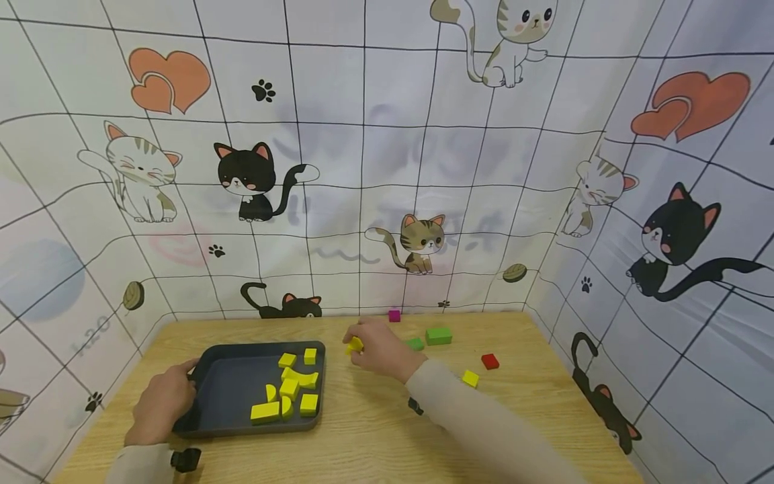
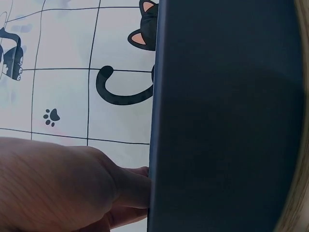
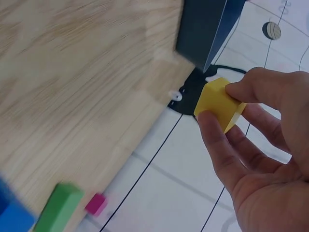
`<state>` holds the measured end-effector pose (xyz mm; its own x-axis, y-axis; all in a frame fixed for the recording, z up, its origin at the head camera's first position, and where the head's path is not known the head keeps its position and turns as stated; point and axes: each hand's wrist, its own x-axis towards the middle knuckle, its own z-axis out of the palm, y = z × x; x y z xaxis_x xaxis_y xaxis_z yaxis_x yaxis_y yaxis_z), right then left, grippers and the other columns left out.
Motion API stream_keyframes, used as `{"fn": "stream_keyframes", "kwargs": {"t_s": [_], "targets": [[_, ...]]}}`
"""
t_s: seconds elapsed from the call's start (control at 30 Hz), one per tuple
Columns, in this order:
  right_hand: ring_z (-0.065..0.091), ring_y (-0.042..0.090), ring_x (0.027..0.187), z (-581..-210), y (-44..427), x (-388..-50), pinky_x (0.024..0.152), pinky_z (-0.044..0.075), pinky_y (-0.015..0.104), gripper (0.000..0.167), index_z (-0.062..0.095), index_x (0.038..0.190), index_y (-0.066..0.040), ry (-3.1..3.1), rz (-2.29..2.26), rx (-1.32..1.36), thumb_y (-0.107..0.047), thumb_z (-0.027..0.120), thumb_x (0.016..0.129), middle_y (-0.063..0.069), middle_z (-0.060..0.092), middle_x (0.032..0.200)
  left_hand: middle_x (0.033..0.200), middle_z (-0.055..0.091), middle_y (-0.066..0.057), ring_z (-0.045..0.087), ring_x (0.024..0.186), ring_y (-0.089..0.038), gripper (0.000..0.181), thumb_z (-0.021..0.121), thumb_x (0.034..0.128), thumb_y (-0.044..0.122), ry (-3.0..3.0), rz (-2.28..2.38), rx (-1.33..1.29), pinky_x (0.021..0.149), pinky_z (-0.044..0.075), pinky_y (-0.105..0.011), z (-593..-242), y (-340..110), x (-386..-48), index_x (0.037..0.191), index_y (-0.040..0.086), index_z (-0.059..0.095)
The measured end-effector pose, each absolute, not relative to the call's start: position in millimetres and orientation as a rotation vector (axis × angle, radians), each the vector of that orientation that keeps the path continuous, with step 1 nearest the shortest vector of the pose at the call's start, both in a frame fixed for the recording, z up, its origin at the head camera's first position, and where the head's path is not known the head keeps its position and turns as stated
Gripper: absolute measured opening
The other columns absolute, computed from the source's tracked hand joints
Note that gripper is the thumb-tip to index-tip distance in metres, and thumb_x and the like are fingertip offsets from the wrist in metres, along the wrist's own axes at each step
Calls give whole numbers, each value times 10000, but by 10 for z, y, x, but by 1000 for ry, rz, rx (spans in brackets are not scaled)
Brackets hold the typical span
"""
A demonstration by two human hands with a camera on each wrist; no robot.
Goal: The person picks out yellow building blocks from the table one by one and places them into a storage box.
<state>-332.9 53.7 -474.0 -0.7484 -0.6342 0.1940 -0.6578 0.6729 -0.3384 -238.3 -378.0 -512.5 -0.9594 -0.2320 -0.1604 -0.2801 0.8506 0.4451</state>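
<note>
A dark grey tray [image 1: 226,383] lies on the left of the table, several yellow blocks [image 1: 265,413] of mixed shapes gathered in its right half. My left hand [image 1: 163,401] grips the tray's left rim, and the left wrist view shows the fingers against the tray wall [image 2: 227,116]. To the right of the tray, my right hand [image 1: 382,349] is raised and pinches a yellow block [image 3: 219,104] between thumb and fingers. Another yellow block [image 1: 470,378] lies on the table beside the right forearm.
Right of the right hand are green blocks [image 1: 439,336] and a red block [image 1: 490,361]. A magenta cube [image 1: 394,316] sits at the table's back edge. The right wrist view also shows a blue block [image 3: 14,215]. A cat-print cloth [image 1: 363,168] surrounds the wooden table [image 1: 375,437].
</note>
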Motion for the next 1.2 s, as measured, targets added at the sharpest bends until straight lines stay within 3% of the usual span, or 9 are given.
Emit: {"fn": "stream_keyframes", "kwargs": {"t_s": [0.2,0.57,0.87,1.2], "targets": [[613,89,946,-4713,169,-3348,847,564,198,259,854,1306,-104,-2839,591,1152,-108,845,1047,38,804,1226,1450,638,-489,741,978,-479,621,532,1108,62,2941,725,-406,728,576,-609,-5134,-3791,-2385,1724,7,477],[625,75,1011,-4723,-526,-3309,860,549,139,317,838,1382,-168,-2861,485,1265,-158,847,1065,9,803,1362,1406,650,-482,695,942,-443,617,511,1115,59,2933,725,-409,736,559,-596,-5088,-3764,-2347,1728,1,465],[650,23,997,-4768,-905,-3258,855,531,95,280,840,1365,-183,-2782,284,1431,-161,843,1086,-36,796,1263,1428,652,-487,738,994,-494,613,524,1096,44,2969,706,-375,729,585,-604,-5116,-3794,-2365,1706,-5,496],[700,39,1113,-4760,-1025,-3171,914,568,112,376,804,1466,-216,-2825,303,1432,-199,849,1093,-21,750,1385,1446,640,-498,745,1097,-629,604,557,1101,53,2987,701,-382,759,613,-684,-5106,-3787,-2369,1701,8,513]]}}
